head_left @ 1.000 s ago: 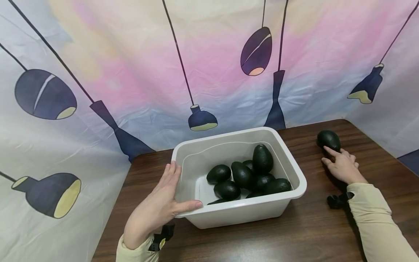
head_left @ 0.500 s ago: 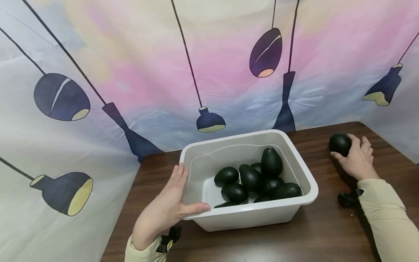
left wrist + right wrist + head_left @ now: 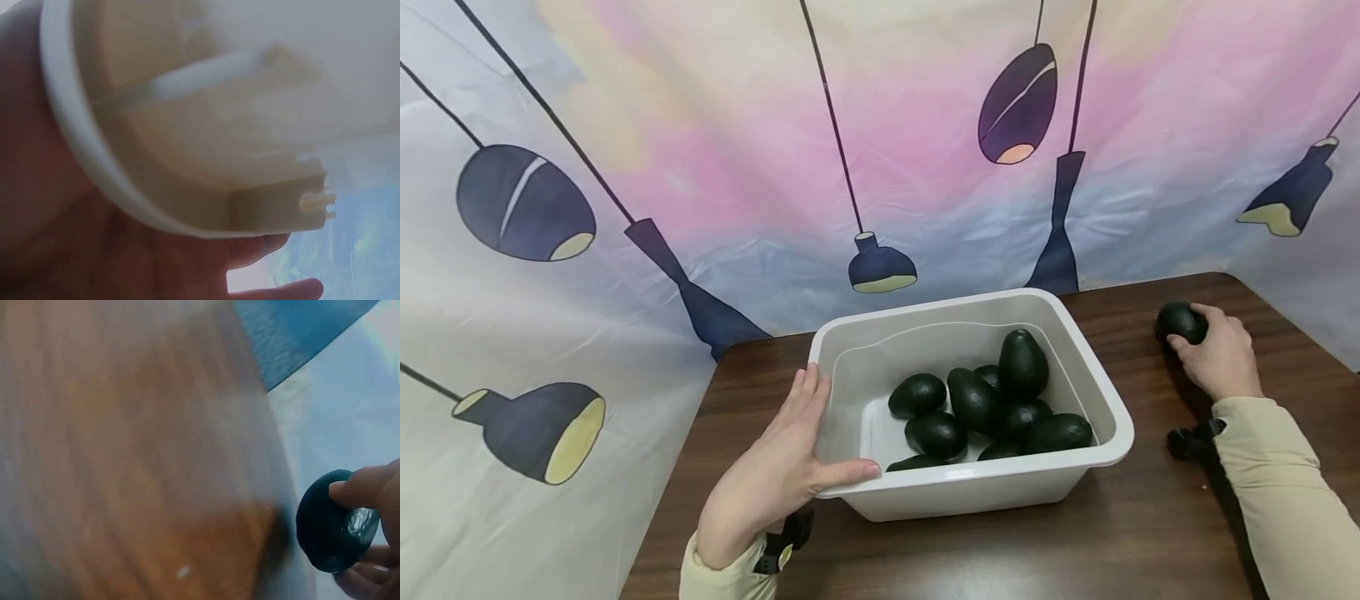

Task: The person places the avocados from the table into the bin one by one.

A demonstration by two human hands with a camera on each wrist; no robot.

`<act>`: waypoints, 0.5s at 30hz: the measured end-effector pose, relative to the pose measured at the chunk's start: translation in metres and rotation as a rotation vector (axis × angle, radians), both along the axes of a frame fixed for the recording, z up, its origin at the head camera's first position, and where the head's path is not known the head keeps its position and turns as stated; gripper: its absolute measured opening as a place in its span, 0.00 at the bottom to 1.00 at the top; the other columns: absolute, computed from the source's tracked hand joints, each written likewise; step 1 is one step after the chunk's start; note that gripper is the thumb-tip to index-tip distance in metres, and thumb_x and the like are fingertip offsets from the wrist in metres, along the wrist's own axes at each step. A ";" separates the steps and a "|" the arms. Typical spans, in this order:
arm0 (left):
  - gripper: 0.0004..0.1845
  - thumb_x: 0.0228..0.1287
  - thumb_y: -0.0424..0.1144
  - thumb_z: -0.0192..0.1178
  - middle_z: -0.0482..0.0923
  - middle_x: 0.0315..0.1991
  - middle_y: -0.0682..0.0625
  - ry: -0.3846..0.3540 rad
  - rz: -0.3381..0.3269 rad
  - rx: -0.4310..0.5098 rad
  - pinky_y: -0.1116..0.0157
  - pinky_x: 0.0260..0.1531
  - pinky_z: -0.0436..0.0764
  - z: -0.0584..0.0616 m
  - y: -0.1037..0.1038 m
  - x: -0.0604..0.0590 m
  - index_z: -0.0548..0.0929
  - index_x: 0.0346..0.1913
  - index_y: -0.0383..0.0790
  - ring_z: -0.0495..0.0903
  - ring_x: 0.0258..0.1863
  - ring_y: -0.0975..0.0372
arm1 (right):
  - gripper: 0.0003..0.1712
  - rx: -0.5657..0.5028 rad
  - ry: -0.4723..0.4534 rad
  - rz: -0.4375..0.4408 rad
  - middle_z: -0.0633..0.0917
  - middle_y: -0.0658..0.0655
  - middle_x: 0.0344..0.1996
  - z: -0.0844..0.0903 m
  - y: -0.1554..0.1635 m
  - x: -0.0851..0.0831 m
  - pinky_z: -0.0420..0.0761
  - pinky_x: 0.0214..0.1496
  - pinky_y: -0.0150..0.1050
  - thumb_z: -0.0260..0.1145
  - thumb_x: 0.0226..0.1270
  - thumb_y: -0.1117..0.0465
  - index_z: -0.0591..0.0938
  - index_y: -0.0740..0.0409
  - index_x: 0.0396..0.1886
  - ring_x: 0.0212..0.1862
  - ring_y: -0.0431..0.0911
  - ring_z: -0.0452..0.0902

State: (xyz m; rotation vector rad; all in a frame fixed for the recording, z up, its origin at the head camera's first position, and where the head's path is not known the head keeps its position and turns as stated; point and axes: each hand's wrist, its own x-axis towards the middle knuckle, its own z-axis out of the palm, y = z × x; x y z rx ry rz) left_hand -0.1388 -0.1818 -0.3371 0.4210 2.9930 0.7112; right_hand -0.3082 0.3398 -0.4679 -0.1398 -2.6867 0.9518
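At the far right of the table my right hand [image 3: 1222, 357] grips a dark green avocado [image 3: 1177, 323] between thumb and fingers. The right wrist view shows this same avocado [image 3: 328, 528] with the thumb across its near side. My left hand [image 3: 781, 458] rests on the near left corner of a white plastic bin [image 3: 1111, 417], fingers straight along the left rim and thumb along the front rim. From below, the left wrist view shows the bin's rim [image 3: 94, 172] with fingers beneath it. Several more avocados [image 3: 976, 400] lie inside the bin, the nearest partly hidden by its front wall.
The dark wooden table [image 3: 1120, 533] carries the bin near its middle. Right behind the table's back edge hangs a pastel cloth [image 3: 737, 150] printed with dark lamps. A black strap device [image 3: 1191, 440] sits at my right wrist.
My right hand has gone from touching the avocado with its fingertips to wrapping thumb and fingers round it. The left hand keeps its place on the bin; the head view has shifted slightly.
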 end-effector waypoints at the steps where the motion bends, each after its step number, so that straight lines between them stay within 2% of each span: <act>1: 0.66 0.48 0.73 0.62 0.36 0.76 0.34 -0.001 -0.005 -0.002 0.45 0.69 0.51 0.000 0.000 0.000 0.43 0.77 0.34 0.34 0.76 0.47 | 0.39 -0.016 -0.001 -0.010 0.59 0.86 0.60 0.002 0.000 0.003 0.60 0.50 0.74 0.57 0.72 0.56 0.54 0.68 0.75 0.59 0.82 0.52; 4: 0.66 0.48 0.74 0.61 0.36 0.76 0.33 -0.002 -0.014 -0.002 0.45 0.69 0.50 0.001 0.001 0.000 0.43 0.77 0.34 0.34 0.75 0.46 | 0.40 -0.063 0.008 -0.041 0.59 0.85 0.62 0.014 -0.002 0.012 0.59 0.52 0.72 0.55 0.73 0.52 0.53 0.67 0.76 0.62 0.82 0.48; 7: 0.66 0.48 0.75 0.61 0.36 0.76 0.33 -0.007 -0.014 -0.004 0.45 0.69 0.50 0.001 0.001 0.000 0.43 0.77 0.35 0.34 0.75 0.46 | 0.40 -0.094 0.060 -0.073 0.62 0.83 0.62 0.034 -0.010 0.023 0.59 0.56 0.71 0.56 0.73 0.51 0.54 0.64 0.76 0.63 0.79 0.52; 9: 0.66 0.48 0.74 0.61 0.36 0.76 0.33 -0.007 -0.016 -0.003 0.45 0.69 0.49 0.001 0.001 0.000 0.43 0.77 0.35 0.34 0.75 0.46 | 0.40 -0.116 0.097 -0.092 0.64 0.80 0.63 0.050 -0.016 0.030 0.62 0.55 0.67 0.57 0.72 0.50 0.56 0.61 0.76 0.62 0.76 0.58; 12: 0.66 0.49 0.72 0.63 0.35 0.76 0.33 -0.017 -0.016 0.005 0.44 0.69 0.49 0.001 0.000 -0.001 0.43 0.77 0.34 0.33 0.75 0.46 | 0.40 -0.166 0.135 -0.111 0.67 0.74 0.66 0.073 -0.024 0.044 0.71 0.50 0.50 0.57 0.71 0.46 0.57 0.55 0.77 0.61 0.69 0.66; 15: 0.66 0.49 0.72 0.63 0.35 0.76 0.33 -0.028 -0.017 0.011 0.44 0.69 0.48 0.000 -0.001 -0.002 0.44 0.77 0.33 0.32 0.75 0.47 | 0.39 -0.228 0.159 -0.139 0.69 0.68 0.67 0.096 -0.034 0.058 0.70 0.49 0.37 0.58 0.70 0.44 0.59 0.46 0.77 0.62 0.57 0.70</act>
